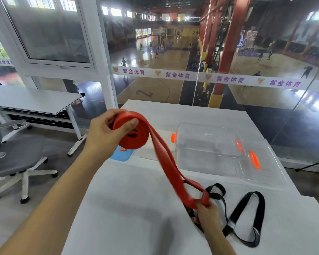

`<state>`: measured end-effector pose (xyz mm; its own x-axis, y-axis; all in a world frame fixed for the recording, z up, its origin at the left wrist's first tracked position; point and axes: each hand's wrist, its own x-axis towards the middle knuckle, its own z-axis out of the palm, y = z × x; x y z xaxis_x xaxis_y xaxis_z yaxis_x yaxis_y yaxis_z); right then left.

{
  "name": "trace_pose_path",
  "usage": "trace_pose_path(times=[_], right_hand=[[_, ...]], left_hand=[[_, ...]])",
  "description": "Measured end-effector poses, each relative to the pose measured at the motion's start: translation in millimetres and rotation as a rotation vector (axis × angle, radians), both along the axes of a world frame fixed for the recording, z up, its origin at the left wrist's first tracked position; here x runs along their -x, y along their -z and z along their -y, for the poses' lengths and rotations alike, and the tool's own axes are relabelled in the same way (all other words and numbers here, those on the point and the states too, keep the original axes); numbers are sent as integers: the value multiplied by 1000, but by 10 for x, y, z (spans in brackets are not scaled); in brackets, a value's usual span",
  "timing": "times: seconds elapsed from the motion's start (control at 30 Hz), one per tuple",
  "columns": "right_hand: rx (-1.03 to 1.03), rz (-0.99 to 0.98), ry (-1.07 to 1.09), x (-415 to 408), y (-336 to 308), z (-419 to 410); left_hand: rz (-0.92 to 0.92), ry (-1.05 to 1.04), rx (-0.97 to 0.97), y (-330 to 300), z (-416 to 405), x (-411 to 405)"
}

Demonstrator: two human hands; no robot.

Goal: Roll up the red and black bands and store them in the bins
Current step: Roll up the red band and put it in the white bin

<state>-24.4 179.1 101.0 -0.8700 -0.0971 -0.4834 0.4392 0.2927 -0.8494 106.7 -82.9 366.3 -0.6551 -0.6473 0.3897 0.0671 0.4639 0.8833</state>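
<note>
Left hand [103,133] grips the half-rolled red band [131,131]; right hand [207,211] pinches its tail. Black band [247,218], at 5 o'clock, lies unrolled; clear bins [228,155] hold neither band.

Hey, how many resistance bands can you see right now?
2. The red band is held above the table, partly rolled in the left hand; the black band lies loose on the table, near right.
</note>
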Motion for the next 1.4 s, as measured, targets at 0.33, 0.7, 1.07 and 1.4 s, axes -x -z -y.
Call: trace_pose_path(times=[0.33,0.7,1.07,1.4], right_hand=[[-285,-197,-571,66,-432,-87],[477,-669,-623,-262,-1867,630],[629,-471,-380,-538,-1712,825],[430,-503,-633,-232,-1782,340]], left_hand=[[172,114,73,86,-251,49],[264,184,26,155,-411,60],[-9,51,-407,424,-784,140],[341,400,-345,441,-487,12]])
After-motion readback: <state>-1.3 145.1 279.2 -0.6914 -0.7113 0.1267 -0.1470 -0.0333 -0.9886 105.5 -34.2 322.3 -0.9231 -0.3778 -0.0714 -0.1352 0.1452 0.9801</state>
